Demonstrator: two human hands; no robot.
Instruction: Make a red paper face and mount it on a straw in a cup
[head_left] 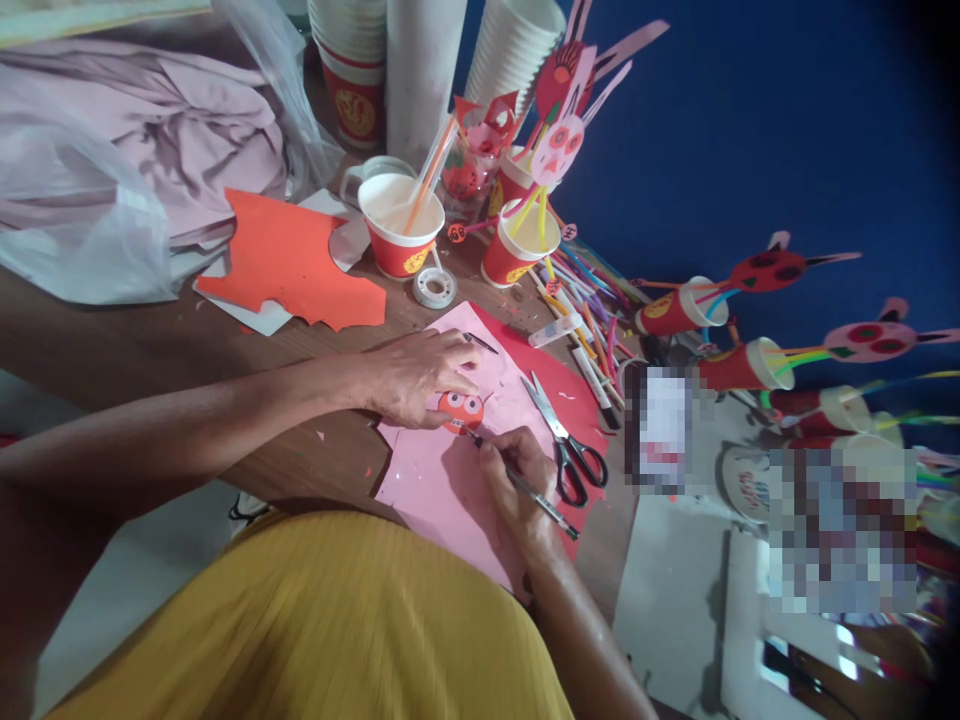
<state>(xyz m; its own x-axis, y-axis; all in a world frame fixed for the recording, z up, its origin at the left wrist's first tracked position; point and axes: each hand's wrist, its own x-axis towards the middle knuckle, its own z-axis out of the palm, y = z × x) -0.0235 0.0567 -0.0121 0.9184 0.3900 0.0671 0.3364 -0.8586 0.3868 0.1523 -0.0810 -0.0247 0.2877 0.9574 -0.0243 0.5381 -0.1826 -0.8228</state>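
Note:
My right hand (517,475) is closed around a pen (544,505), its tip touching the lower part of a small round orange paper face (471,408). Two eyes and a whitish patch show on the face. My left hand (416,375) rests with fingers apart, its thumb and fingertips against the face's left edge and partly covering it. Under both hands lies pink paper (431,485), overlapping a red sheet (589,430). Black-handled scissors (562,440) lie part-open to the right of my right hand. A small dark pen-like piece (481,343) lies beyond my left fingers.
An orange cut sheet (292,260) lies at left, near a plastic bag (112,210). A cup with straws (401,225), a tape roll (435,288), a glue tube (555,330) and several markers (592,385) lie beyond. Cups with paper figures (679,308) line the blue wall.

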